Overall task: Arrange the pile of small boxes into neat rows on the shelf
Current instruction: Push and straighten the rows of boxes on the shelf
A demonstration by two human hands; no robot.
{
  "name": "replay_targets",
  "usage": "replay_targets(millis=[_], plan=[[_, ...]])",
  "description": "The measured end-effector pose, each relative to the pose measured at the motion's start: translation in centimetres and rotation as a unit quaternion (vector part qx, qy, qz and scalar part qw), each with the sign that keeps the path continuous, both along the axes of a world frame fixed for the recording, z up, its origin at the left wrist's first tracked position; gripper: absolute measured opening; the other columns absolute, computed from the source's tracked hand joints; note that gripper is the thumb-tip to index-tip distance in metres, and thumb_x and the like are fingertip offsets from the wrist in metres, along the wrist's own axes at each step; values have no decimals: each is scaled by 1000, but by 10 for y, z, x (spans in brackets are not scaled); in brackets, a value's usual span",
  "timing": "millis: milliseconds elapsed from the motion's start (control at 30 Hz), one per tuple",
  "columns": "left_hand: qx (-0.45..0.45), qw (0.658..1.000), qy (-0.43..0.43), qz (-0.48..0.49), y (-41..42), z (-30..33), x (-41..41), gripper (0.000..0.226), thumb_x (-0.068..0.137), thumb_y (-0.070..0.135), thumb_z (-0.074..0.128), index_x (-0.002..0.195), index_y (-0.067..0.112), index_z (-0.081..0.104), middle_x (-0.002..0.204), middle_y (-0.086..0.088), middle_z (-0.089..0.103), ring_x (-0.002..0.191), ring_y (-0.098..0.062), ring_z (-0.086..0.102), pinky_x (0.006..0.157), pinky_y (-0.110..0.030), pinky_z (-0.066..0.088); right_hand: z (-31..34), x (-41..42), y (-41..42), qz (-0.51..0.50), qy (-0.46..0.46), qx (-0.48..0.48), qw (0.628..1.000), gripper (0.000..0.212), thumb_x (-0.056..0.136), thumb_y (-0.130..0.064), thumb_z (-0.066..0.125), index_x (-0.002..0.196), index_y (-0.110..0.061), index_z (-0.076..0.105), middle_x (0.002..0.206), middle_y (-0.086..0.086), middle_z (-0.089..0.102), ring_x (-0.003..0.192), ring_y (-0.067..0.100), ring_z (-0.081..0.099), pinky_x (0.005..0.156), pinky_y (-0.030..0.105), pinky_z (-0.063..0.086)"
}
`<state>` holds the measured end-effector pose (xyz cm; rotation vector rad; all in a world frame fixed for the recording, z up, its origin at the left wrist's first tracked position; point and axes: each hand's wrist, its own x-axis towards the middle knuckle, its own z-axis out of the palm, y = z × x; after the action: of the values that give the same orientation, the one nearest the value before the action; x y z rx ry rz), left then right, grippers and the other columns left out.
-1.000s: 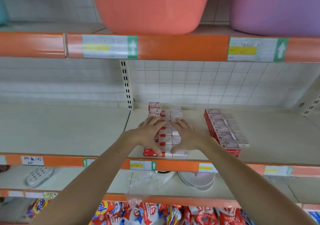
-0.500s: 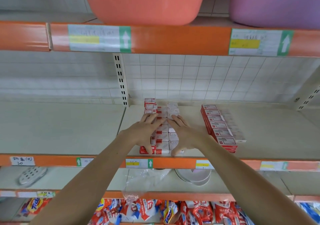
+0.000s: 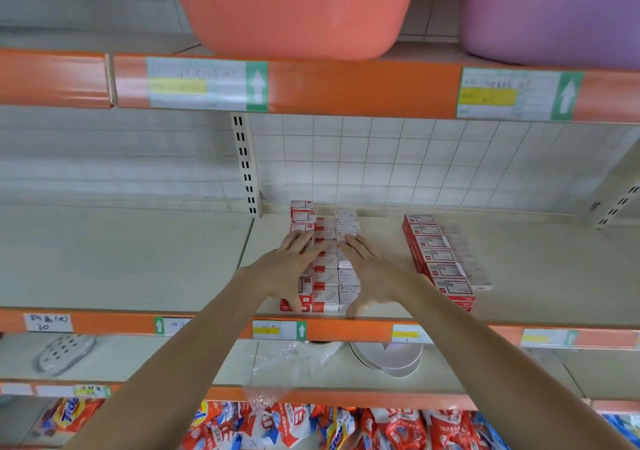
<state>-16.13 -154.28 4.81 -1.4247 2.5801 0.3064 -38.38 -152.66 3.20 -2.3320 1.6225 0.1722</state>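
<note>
Shelf [image 3: 519, 276], small boxes [image 3: 325, 276] under flat left hand [image 3: 291, 269], right hand [image 3: 374, 273]

One head-worn view alone, facing forward and slightly down into cream metal shelving [image 3: 519, 287] with orange edge strips. It sits close, an arm's reach back: both forearms run up from the bottom edge to the hands at centre frame.
</note>
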Motion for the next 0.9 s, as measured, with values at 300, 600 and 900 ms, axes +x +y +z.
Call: replay_targets(millis=[300,600,900], plan=[[66,994,86,-10,-2,2,6,140,60,45,91,153,42,-13,159,15,-26,147,-15,-25,120,-51,8,13,-1,-2,-11,-58,24,998,136,58,-72,77,156,-30,-8,162,-9,-20,148,14,-23,123,45,-2],[22,911,385,147,-43,9,23,57,96,36,60,147,20,39,151,2,41,140,-16,36,115,-41,33,29,37,-27,-157,-322,12,933,61,94,-42,59,148,-27,36,154,-5,35,140,18,34,108,31,32],[104,861,422,265,-72,-6,13,58,106,37,38,157,17,19,161,-1,25,148,-19,24,117,-30,15,33,67,-46,-158,-370,30,915,33,100,-19,44,131,-26,52,114,-12,60,95,8,59,69,14,49]])
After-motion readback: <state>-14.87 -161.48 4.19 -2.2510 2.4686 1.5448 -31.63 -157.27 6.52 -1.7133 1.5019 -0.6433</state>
